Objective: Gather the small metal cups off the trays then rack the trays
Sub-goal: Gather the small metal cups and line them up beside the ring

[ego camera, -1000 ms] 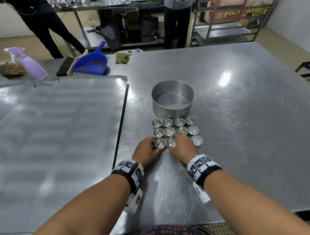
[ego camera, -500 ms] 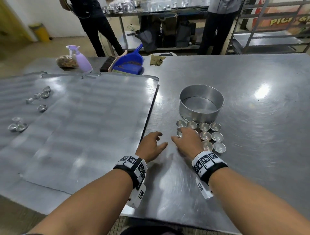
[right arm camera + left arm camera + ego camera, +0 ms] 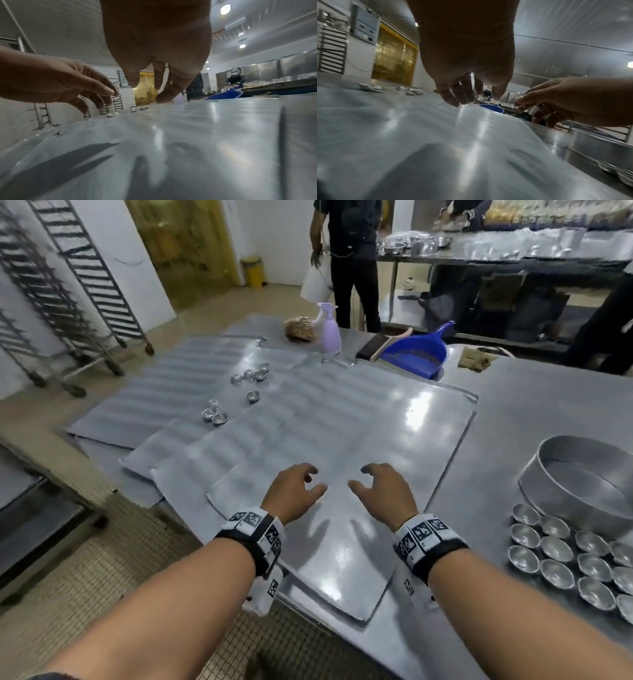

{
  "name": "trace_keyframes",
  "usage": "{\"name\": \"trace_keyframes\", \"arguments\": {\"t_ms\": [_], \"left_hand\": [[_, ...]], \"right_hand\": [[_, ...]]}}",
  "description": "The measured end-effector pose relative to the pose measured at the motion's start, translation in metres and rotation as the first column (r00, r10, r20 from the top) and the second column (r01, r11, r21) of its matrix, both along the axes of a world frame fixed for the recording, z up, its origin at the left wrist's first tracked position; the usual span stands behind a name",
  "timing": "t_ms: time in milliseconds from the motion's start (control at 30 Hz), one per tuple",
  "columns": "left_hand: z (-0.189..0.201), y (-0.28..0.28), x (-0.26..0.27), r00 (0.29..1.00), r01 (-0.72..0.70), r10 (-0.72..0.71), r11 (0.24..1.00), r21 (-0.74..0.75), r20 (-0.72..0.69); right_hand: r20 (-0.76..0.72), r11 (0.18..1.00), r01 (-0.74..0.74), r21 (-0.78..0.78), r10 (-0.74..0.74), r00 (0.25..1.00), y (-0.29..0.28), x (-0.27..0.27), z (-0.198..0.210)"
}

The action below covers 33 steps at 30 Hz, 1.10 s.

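Several flat metal trays [image 3: 342, 440] lie overlapped on the steel table. On a far tray sit several small metal cups, one cluster [image 3: 214, 414] nearer and another [image 3: 253, 374] farther back; these cups [image 3: 137, 108] also show in the right wrist view. Gathered cups [image 3: 561, 556] stand in rows on the table at the right, beside a round metal pan [image 3: 582, 491]. My left hand [image 3: 294, 491] and right hand [image 3: 383, 491] hover side by side above the near tray, fingers loosely curled and empty. The left hand's fingers [image 3: 458, 94] hang just over the tray surface.
A tall tray rack [image 3: 68, 285] stands on the floor at far left. A purple spray bottle [image 3: 330, 332], a blue dustpan [image 3: 416, 352] with a brush and a cloth [image 3: 474, 359] sit at the table's back. A person [image 3: 349, 258] stands behind it.
Both hands left the rows of gathered cups and moved left over the near tray. The view swung left, bringing the far trays with loose cups and the rack into sight.
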<state>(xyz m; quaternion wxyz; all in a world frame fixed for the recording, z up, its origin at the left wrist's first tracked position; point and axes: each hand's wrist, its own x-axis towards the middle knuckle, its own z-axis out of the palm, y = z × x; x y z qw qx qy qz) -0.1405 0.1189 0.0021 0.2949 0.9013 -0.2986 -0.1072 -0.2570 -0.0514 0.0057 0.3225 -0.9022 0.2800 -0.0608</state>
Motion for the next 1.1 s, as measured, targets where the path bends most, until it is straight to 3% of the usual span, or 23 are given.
{"name": "trace_keyframes", "arguments": {"t_ms": [333,500,733,1100], "left_hand": [[-0.002,0.159,0.184,0.995,-0.101,0.101,0.995,0.013,-0.001],[0.000,0.208,0.253,0.994,-0.105,0.105,0.993,0.047,-0.013],[-0.001,0.221,0.318,0.995,-0.095,0.095,0.994,0.046,-0.012],[-0.023,0.184,0.409,0.999,-0.026,0.032,0.984,0.176,-0.029]], "right_hand": [[-0.007,0.996,-0.088,-0.006,0.088,0.996,0.136,0.199,0.000],[-0.024,0.996,-0.090,-0.010,0.090,0.996,0.170,0.260,0.002],[-0.051,0.994,-0.101,-0.048,0.099,0.994,0.177,0.319,0.003],[-0.079,0.983,-0.183,-0.021,0.181,0.980,0.166,0.427,-0.030]]}}
